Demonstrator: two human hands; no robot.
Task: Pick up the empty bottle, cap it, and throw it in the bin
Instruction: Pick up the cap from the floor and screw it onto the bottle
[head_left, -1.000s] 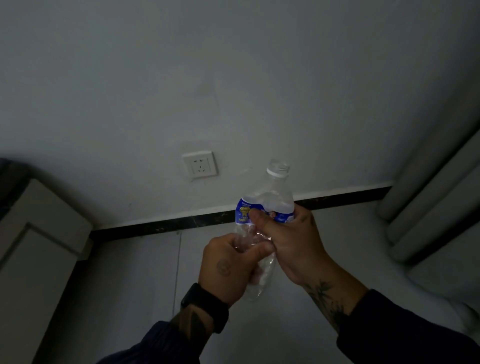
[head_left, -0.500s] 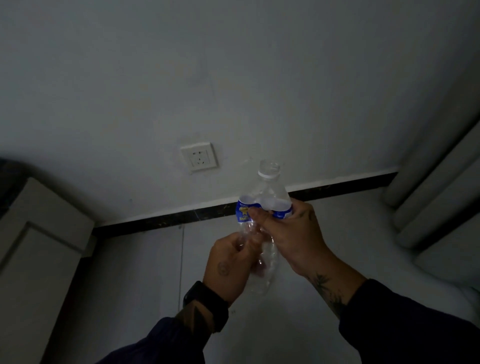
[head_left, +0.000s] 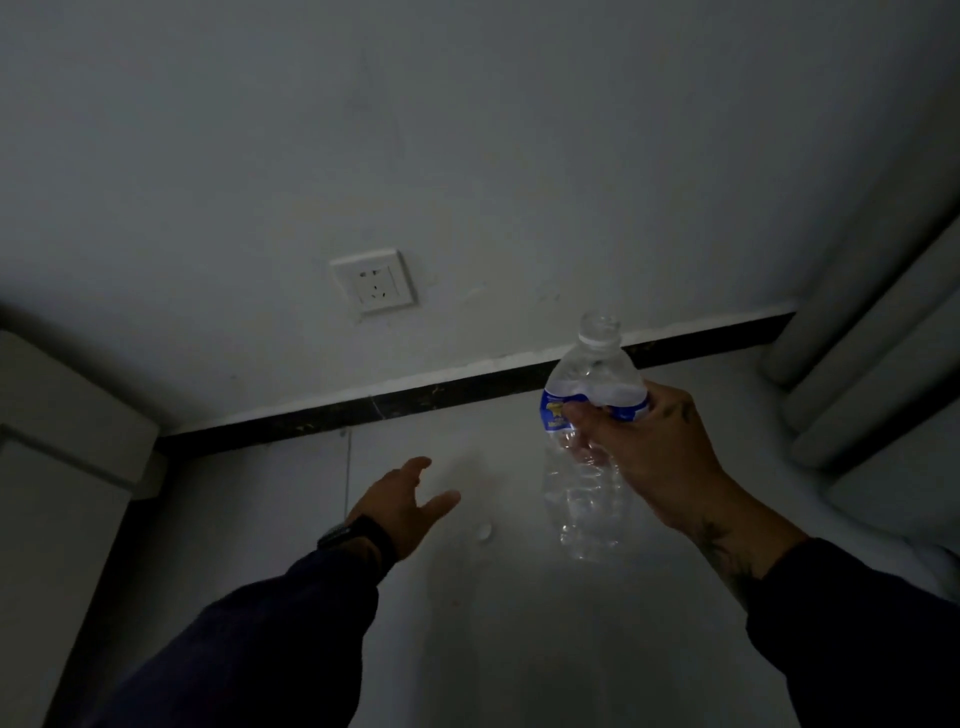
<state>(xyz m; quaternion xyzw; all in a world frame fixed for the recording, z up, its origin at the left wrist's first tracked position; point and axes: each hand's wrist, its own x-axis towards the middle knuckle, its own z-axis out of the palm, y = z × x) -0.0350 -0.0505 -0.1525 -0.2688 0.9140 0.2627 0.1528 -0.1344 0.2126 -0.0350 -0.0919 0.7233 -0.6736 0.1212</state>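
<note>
A clear, crumpled plastic bottle (head_left: 582, 488) with a blue label is held upright in the air, its mouth uncapped. My right hand (head_left: 644, 457) grips it around the label. A small white cap (head_left: 484, 531) lies on the pale floor below and left of the bottle. My left hand (head_left: 402, 499) is stretched down toward the floor with its fingers spread, holding nothing, a short way left of the cap. No bin is in view.
A white wall with a socket (head_left: 373, 280) and a dark skirting board (head_left: 415, 402) lies ahead. A pale cabinet (head_left: 57, 457) stands at the left. Grey curtains (head_left: 883, 338) hang at the right. The room is dim.
My left hand has let go of the bottle's lower part and reached down and left toward the floor. The bottle moved right in my right hand. The cap now shows on the floor.
</note>
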